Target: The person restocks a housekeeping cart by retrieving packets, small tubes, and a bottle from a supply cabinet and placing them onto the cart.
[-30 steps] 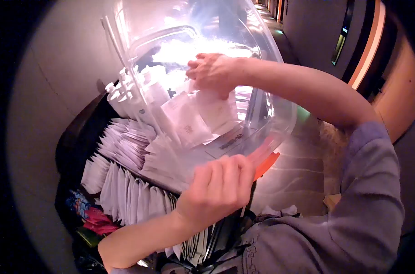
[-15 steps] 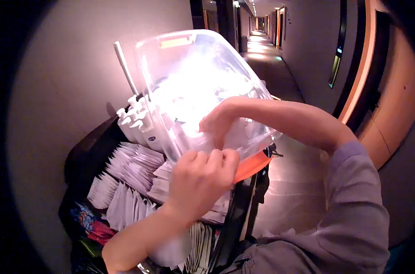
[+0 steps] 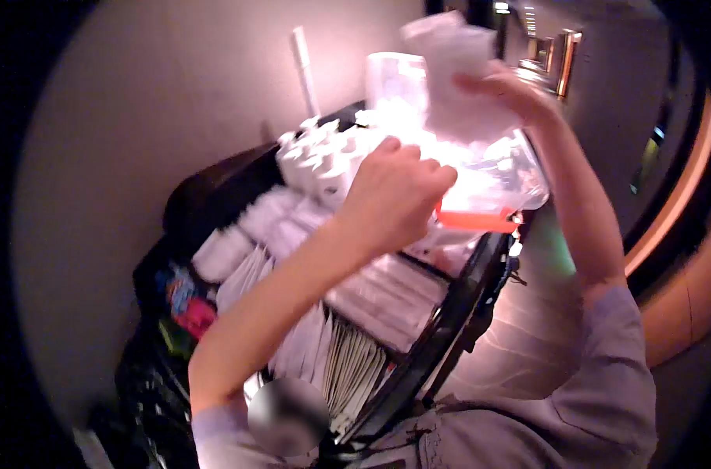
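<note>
My left hand (image 3: 402, 187) is closed on the near rim of a clear plastic bin (image 3: 534, 181), beside its orange handle (image 3: 479, 221). White contents in the bin are washed out by glare. Above the bin my right hand (image 3: 502, 87) grips a whitish translucent plastic bag (image 3: 453, 59), blurred by motion; what is inside it I cannot make out. Left of the bin, white pump bottles (image 3: 316, 160) stand in a cluster. Under my left forearm are rows of white paper packets (image 3: 387, 293) and upright envelopes (image 3: 351, 367).
The black cart (image 3: 418, 367) stands along the wall, with colourful packets (image 3: 187, 301) at its left corner. A white stick (image 3: 304, 70) rises behind the bottles. On the right a lit corridor (image 3: 535, 70) runs back past an orange-edged doorway (image 3: 684, 203).
My right hand has come up out of the bin with the plastic bag. The bin has tipped down from its raised tilt, my left hand still on its rim. The view has shifted.
</note>
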Demonstrator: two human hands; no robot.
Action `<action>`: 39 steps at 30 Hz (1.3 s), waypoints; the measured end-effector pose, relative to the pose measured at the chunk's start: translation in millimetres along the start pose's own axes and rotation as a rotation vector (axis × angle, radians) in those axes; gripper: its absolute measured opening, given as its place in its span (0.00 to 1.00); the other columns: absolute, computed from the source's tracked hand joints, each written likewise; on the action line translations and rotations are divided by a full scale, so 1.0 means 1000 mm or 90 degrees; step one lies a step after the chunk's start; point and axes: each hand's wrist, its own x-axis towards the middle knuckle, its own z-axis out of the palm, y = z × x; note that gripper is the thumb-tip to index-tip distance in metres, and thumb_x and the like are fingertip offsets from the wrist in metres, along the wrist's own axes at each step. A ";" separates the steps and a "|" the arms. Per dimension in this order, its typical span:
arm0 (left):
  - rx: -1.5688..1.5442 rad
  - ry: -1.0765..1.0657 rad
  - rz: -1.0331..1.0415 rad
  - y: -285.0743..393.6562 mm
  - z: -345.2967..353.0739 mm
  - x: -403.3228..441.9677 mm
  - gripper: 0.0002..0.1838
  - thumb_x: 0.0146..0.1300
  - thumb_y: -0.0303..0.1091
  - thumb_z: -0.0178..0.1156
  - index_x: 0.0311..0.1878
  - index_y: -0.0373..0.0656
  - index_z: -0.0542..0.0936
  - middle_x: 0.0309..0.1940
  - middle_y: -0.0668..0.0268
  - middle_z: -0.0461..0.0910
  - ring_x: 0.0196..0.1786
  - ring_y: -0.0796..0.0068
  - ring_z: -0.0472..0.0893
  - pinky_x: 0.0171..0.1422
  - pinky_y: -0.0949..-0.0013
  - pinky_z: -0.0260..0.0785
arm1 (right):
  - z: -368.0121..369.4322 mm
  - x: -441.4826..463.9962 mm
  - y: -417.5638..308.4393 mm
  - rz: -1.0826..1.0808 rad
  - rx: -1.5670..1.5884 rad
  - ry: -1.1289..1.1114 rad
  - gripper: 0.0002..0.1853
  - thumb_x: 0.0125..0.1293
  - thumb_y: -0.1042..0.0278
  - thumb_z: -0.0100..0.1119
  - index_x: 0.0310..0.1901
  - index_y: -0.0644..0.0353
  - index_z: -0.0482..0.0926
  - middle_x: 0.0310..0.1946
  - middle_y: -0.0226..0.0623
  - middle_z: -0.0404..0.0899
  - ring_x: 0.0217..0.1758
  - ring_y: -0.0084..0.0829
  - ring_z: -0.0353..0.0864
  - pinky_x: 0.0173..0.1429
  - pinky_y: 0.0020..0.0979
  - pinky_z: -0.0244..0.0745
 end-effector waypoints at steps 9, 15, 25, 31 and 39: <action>-0.800 0.287 -0.431 -0.003 -0.098 -0.020 0.33 0.57 0.45 0.59 0.59 0.37 0.60 0.49 0.54 0.71 0.47 0.64 0.74 0.50 0.66 0.69 | 0.134 -0.030 -0.108 -0.298 0.132 -0.073 0.29 0.58 0.59 0.56 0.56 0.70 0.63 0.44 0.56 0.74 0.46 0.40 0.76 0.49 0.36 0.74; -0.752 0.465 -0.553 -0.032 -0.118 -0.115 0.25 0.51 0.41 0.62 0.50 0.40 0.71 0.41 0.64 0.75 0.45 0.72 0.75 0.51 0.68 0.67 | 0.215 -0.019 -0.117 -0.289 0.197 -0.194 0.24 0.58 0.53 0.55 0.47 0.68 0.70 0.38 0.46 0.76 0.39 0.36 0.78 0.43 0.36 0.76; -0.676 0.652 -0.830 -0.053 -0.098 -0.213 0.20 0.55 0.32 0.57 0.49 0.33 0.69 0.39 0.59 0.76 0.39 0.67 0.78 0.42 0.66 0.72 | 0.309 0.036 0.007 0.018 0.254 -0.616 0.35 0.51 0.70 0.62 0.61 0.68 0.58 0.33 0.41 0.80 0.32 0.24 0.80 0.28 0.22 0.70; -0.582 0.535 -0.864 -0.050 -0.069 -0.222 0.21 0.52 0.30 0.62 0.48 0.33 0.71 0.40 0.61 0.76 0.39 0.72 0.78 0.41 0.69 0.71 | 0.315 0.050 -0.004 -0.033 0.237 -0.228 0.25 0.53 0.62 0.63 0.50 0.65 0.72 0.37 0.34 0.77 0.39 0.22 0.76 0.39 0.23 0.70; -0.620 0.447 -0.783 -0.054 -0.055 -0.220 0.20 0.51 0.22 0.59 0.49 0.35 0.70 0.42 0.62 0.77 0.42 0.73 0.77 0.47 0.71 0.70 | 0.321 0.087 0.008 -0.171 0.550 -0.108 0.21 0.51 0.60 0.64 0.44 0.65 0.75 0.36 0.34 0.78 0.35 0.26 0.79 0.39 0.28 0.75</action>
